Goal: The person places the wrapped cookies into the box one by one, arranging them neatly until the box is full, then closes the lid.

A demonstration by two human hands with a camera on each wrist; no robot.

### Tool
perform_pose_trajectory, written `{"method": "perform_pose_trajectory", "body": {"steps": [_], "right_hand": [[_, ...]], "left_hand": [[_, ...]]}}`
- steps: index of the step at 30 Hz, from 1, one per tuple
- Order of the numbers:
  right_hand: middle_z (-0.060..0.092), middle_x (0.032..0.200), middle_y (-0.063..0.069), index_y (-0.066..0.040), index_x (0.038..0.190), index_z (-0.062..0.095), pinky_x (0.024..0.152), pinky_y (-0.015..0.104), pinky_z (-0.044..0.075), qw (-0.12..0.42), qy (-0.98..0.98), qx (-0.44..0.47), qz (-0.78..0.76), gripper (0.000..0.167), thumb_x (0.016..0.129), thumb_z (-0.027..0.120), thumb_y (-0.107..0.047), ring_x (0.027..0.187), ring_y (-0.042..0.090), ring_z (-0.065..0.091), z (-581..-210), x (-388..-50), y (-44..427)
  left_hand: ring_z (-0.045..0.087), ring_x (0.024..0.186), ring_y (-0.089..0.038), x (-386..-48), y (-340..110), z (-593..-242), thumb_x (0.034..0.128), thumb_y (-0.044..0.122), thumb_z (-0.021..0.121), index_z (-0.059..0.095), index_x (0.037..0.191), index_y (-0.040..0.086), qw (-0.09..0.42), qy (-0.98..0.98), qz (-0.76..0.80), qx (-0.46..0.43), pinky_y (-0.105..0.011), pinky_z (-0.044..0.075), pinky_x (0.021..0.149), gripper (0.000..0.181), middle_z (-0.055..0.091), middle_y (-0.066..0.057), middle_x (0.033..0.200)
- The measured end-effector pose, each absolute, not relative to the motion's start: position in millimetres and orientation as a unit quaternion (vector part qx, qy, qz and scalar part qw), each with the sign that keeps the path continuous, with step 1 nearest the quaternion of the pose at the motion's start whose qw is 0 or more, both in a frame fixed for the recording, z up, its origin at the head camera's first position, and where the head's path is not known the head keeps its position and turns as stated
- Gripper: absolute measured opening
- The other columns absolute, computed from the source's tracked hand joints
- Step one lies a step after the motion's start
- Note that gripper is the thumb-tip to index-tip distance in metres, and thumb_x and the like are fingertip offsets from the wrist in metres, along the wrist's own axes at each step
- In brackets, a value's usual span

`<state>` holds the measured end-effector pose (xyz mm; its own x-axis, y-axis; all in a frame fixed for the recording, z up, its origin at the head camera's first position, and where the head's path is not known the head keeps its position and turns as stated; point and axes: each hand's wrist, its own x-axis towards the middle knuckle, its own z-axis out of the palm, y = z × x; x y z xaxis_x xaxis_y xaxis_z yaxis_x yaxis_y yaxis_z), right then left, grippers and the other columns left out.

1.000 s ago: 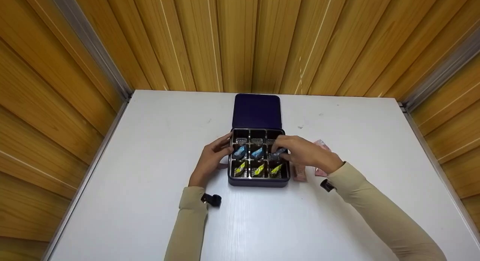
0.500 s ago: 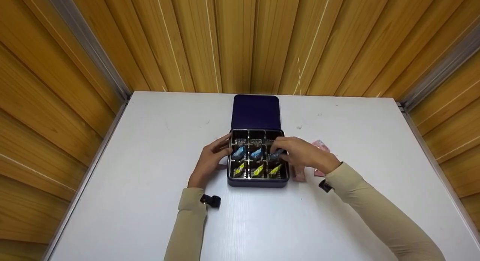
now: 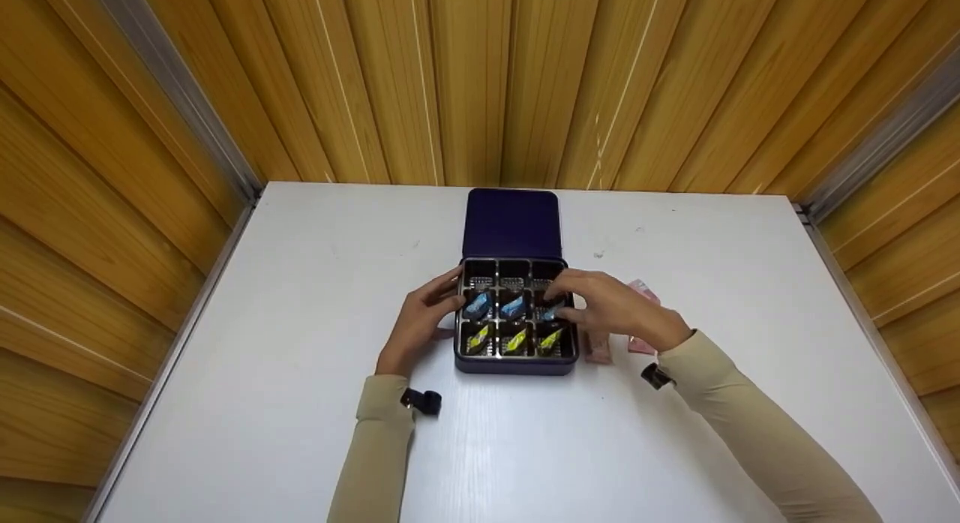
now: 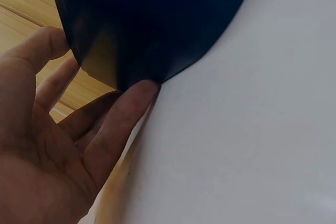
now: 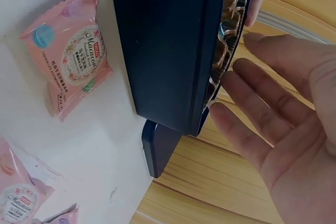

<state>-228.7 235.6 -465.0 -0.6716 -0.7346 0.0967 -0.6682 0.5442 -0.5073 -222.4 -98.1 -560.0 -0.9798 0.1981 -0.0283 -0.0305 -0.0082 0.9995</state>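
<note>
A dark blue tin (image 3: 517,366) stands on the white table, its lid (image 3: 513,223) folded back and a divided tray inside. My left hand (image 3: 421,317) rests against the tin's left side, thumb at the rim; the left wrist view shows the relaxed fingers (image 4: 128,111) touching its wall. Over the right side of the tray, my right hand (image 3: 611,302) has thumb and fingers spread apart. Just under them, a blue-wrapped sweet (image 3: 550,313) lies in the middle row's right compartment, partly hidden. Two more blue-wrapped sweets (image 3: 513,307) share that row. Yellow-wrapped sweets (image 3: 516,342) fill the front row.
Several pink packets marked "Macacon" lie right of the tin, one packet (image 5: 73,51) close to its wall and another packet (image 5: 18,192) farther off. The back row of compartments (image 3: 481,274) shows no sweets. Wooden panels (image 3: 472,80) border the table (image 3: 300,298).
My right thumb and fingers have spread apart and let go of the blue-wrapped sweet, which now lies in its compartment. The left hand has stayed against the tin.
</note>
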Motion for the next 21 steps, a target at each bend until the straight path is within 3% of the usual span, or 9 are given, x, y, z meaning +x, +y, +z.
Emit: {"method": "perform_pose_trajectory", "body": {"steps": [6,10,15,21], "right_hand": [[0.07,0.123,0.013,-0.002,0.126,0.071,0.102,0.054,0.054,0.064,0.877,-0.366,-0.305,0.029,0.099,0.077,-0.01,0.119,0.034,0.066,-466,-223,245],[0.071,0.121,0.014,-0.002,0.126,0.07,0.096,0.055,0.056,0.047,0.875,-0.351,-0.332,0.031,0.097,0.079,-0.008,0.115,0.034,0.068,-467,-220,254],[0.072,0.12,0.012,-0.001,0.124,0.071,0.093,0.049,0.059,0.005,0.873,-0.342,-0.346,0.031,0.094,0.081,-0.004,0.111,0.031,0.07,-468,-217,265],[0.071,0.123,0.009,-0.002,0.126,0.07,0.094,0.056,0.058,-0.019,0.877,-0.317,-0.36,0.032,0.095,0.079,-0.003,0.112,0.038,0.069,-472,-213,278]], "left_hand": [[0.064,0.127,-0.033,-222,-98,-559,0.1001,0.017,0.075,0.06,0.154,0.025,0.081,0.704,0.703,0.057,-0.05,0.066,0.073,0.057,0.061,-0.014,0.149],[0.063,0.129,-0.034,-222,-100,-558,0.101,0.019,0.075,0.057,0.157,0.025,0.091,0.707,0.698,0.068,-0.051,0.065,0.077,0.059,0.059,-0.014,0.151],[0.061,0.132,-0.033,-222,-103,-559,0.1015,0.02,0.075,0.053,0.159,0.027,0.111,0.702,0.698,0.085,-0.052,0.065,0.082,0.062,0.056,-0.015,0.154],[0.058,0.135,-0.034,-223,-104,-559,0.0989,0.013,0.076,0.05,0.161,0.024,0.126,0.685,0.713,0.088,-0.055,0.064,0.08,0.068,0.053,-0.016,0.157]]}}
